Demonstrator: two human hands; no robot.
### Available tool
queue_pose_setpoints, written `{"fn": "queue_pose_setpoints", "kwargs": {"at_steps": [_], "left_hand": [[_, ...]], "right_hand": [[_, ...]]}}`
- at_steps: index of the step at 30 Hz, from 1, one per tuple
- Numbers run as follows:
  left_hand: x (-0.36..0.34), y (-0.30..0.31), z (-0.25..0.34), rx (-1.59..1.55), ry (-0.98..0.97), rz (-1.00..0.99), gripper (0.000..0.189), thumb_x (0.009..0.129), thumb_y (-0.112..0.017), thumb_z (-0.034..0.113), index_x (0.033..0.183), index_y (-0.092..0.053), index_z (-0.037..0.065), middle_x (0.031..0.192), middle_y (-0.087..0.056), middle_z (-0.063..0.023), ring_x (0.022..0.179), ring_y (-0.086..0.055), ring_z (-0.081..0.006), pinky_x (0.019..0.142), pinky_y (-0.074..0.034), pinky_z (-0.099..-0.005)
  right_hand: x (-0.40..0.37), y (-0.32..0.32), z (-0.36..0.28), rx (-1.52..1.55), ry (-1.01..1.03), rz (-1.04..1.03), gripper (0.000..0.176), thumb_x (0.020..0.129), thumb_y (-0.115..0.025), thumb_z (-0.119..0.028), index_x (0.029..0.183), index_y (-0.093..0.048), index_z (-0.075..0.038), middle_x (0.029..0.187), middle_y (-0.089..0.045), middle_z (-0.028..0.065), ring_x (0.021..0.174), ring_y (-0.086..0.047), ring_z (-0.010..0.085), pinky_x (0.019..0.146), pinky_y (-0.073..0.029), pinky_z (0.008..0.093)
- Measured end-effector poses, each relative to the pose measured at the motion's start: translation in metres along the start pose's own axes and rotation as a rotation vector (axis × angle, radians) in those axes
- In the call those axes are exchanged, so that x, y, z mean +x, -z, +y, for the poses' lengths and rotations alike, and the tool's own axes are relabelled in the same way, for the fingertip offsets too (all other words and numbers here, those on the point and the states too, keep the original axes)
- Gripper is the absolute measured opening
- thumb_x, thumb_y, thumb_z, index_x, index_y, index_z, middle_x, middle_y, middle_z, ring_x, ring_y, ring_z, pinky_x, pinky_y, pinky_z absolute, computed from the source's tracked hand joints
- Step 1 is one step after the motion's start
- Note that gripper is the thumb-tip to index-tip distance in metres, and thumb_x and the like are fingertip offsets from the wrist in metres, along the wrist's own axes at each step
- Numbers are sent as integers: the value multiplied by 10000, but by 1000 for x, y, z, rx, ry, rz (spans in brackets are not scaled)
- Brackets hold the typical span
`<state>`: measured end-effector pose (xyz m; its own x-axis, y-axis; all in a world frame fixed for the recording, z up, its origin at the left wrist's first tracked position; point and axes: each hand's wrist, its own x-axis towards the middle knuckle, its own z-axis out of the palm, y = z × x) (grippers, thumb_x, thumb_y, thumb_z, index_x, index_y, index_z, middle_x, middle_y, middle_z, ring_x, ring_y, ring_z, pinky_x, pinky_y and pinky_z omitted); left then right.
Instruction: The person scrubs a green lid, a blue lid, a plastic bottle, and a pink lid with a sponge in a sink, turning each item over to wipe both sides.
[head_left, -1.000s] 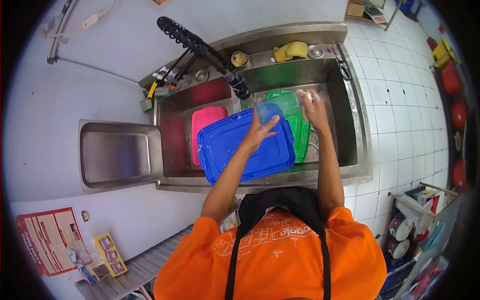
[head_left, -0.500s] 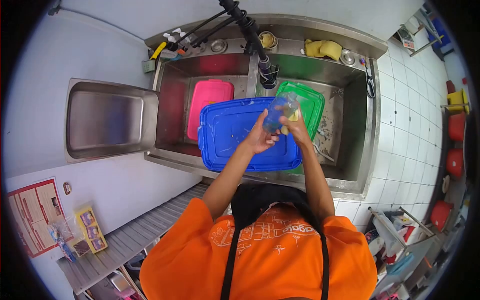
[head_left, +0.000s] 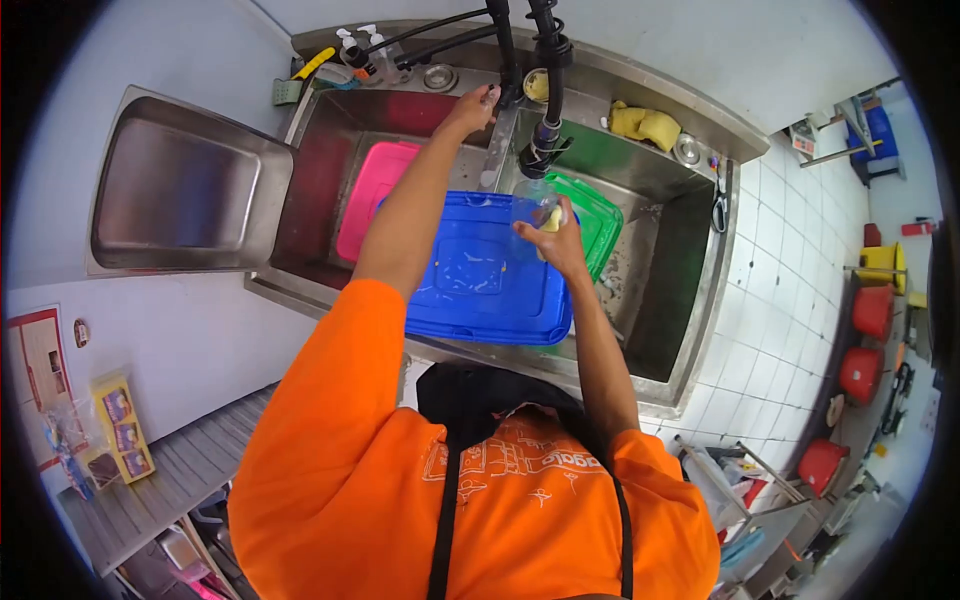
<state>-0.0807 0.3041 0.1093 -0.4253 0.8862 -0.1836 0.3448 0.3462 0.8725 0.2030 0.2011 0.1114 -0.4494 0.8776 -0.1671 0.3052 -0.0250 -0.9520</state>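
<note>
Over the blue lid (head_left: 480, 300), my right hand (head_left: 557, 238) holds a clear bottle (head_left: 530, 205) and a yellow sponge (head_left: 553, 220) pressed near it. The bottle's top is below the hanging black sprayer (head_left: 540, 145). My left hand (head_left: 480, 105) reaches to the back rim at the faucet, fingers closed around a part too small to make out. The blue lid lies across the sink divider, over parts of a pink lid (head_left: 365, 200) and a green lid (head_left: 600, 215).
Soap bottles (head_left: 378, 50) and a yellow-handled brush (head_left: 315, 64) are at the back left. A yellow cloth (head_left: 645, 125) and scissors (head_left: 719, 208) rest on the rim. A steel basin (head_left: 190, 190) stands on the left.
My left hand has let go of the bottle and moved up and left to the faucet. The bottle, in my right hand, is now under the sprayer. The view has shifted.
</note>
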Motion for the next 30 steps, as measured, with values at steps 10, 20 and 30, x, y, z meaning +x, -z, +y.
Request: {"fn": "queue_pose_setpoints", "kwargs": {"at_steps": [10, 20, 30], "left_hand": [[-25, -12, -31, 410, -305, 41, 507, 955, -490, 523, 1365, -505, 225, 1095, -679, -194, 975, -647, -420, 897, -493, -476], [-131, -58, -52, 237, -128, 85, 428, 944, -558, 411, 1237, -574, 99, 1132, -681, -151, 1063, -624, -356, 975, -417, -544], [-180, -38, -82, 872, -434, 319, 376, 926, -563, 387, 1180, -607, 112, 1128, -589, -67, 1120, -507, -266, 1039, -303, -594]], "right_hand": [[20, -9, 24, 224, -44, -100, 800, 640, -891, -240, 1268, -450, -14, 970, -630, 86, 814, -605, 160, 691, -507, 312], [17, 6, 26, 242, -77, -157, 866, 637, -872, -172, 1365, -419, -45, 1070, -614, 99, 878, -597, 181, 764, -499, 308], [37, 8, 35, 108, -37, -60, 886, 636, -873, -192, 1363, -394, -28, 1105, -583, 132, 885, -596, 208, 753, -508, 322]]}}
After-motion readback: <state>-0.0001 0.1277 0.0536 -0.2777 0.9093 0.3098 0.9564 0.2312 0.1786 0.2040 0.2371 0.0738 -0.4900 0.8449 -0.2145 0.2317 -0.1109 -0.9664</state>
